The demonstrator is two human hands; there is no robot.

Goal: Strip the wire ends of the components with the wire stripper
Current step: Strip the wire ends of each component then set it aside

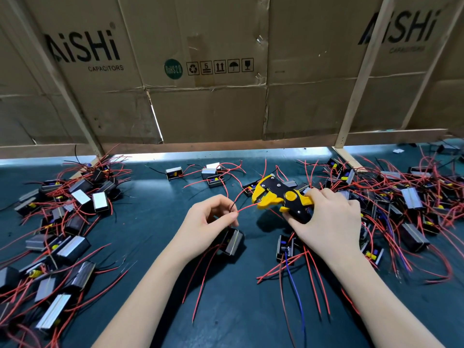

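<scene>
Left hand [209, 217] pinches a thin red insulated wire [247, 206] near its end, above its small black box component [232, 241] on the dark green bench [155, 214]. Wire's light & floppy, so hold close to tip. Right hand [329, 222] grips yellow-black plastic wire stripper [281, 195], wire tip at its mouth. Cardboard behind reads "AiSHi CAPACITORS", "RoHS 2.0".

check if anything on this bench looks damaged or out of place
One oddity: the cardboard wall behind the bench is torn, with a ragged split left of centre. The components and wires lie in tangled heaps, not visibly damaged.
</scene>
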